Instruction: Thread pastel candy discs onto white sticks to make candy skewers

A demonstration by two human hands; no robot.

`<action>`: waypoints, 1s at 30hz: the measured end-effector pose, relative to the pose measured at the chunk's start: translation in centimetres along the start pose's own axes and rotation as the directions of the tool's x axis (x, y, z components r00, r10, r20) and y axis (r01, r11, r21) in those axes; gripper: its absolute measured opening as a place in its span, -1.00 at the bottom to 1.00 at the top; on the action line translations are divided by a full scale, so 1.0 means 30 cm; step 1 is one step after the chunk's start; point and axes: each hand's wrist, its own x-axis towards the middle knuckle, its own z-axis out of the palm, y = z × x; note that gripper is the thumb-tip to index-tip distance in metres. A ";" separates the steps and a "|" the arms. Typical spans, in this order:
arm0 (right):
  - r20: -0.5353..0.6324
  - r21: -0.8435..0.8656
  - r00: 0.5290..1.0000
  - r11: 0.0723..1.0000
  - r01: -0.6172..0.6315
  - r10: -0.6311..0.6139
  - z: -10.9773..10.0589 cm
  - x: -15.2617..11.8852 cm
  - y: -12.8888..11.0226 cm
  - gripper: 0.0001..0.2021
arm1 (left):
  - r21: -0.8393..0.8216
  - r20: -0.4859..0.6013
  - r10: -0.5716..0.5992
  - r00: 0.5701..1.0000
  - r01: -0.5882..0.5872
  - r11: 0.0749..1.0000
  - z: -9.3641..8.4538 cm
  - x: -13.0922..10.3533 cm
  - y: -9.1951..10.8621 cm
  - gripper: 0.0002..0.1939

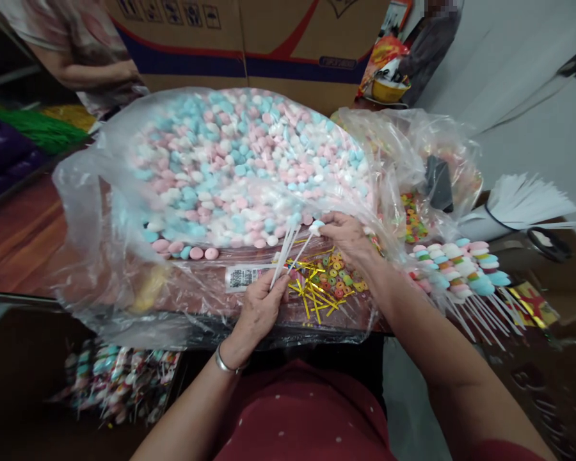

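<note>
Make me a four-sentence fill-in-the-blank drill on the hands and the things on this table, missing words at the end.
The fanned bundle of thin, straight white sticks is gripped in the person's ____ hand.
A small, rounded blue-and-white sweet is held in the ____ hand.
Many rounded pink, blue and white sweets fill a large, clear plastic ____.
Short, shiny gold strips lie beside small multicoloured pieces shaped like ____.
Missing words: left; right; bag; rings.

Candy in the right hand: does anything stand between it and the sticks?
Nothing visible: the candy in the right hand sits at the tip of one white stick held in the left hand. Whether it's pierced, I can't tell.
</note>
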 end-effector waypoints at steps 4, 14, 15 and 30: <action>0.076 0.366 0.992 0.923 -0.123 0.102 -0.046 -0.036 -0.015 -0.76 | 0.106 0.019 0.036 0.999 -0.038 0.994 0.002 0.001 0.016 -0.70; 0.087 0.405 0.992 0.907 -0.118 0.091 -0.037 -0.059 -0.046 -0.77 | 0.197 0.046 0.011 0.999 -0.020 0.980 0.006 0.008 0.021 -0.67; 0.098 0.399 0.992 0.909 -0.116 0.083 -0.035 -0.062 -0.048 -0.77 | 0.199 0.045 0.011 0.999 -0.020 0.980 0.007 0.010 0.019 -0.67; 0.130 0.133 0.981 0.983 0.124 -0.141 -0.014 -0.106 -0.038 -0.78 | 0.156 0.028 0.058 0.998 -0.062 0.986 0.008 0.009 -0.001 -0.70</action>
